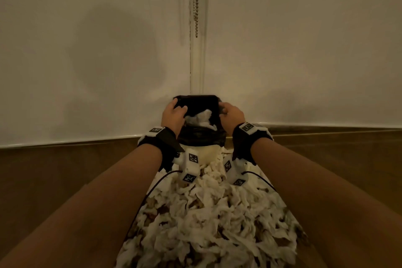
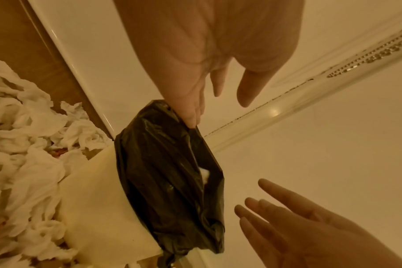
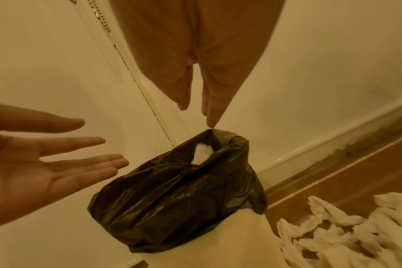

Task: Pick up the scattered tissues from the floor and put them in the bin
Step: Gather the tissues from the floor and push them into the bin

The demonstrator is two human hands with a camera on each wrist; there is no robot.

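A cream bin lined with a black bag stands on the floor against the wall. White tissue lies inside it. My left hand is at the bag's left rim and my right hand at its right rim. In the left wrist view my left hand has straight fingers, the thumb touching the bag. In the right wrist view my right hand also has straight fingers, one tip touching the bag's edge. Neither holds tissue. Several crumpled tissues are heaped on the floor between my forearms.
A white wall rises right behind the bin, with a skirting edge at its foot. A bead chain hangs above the bin. Brown wooden floor lies on both sides of the tissue heap.
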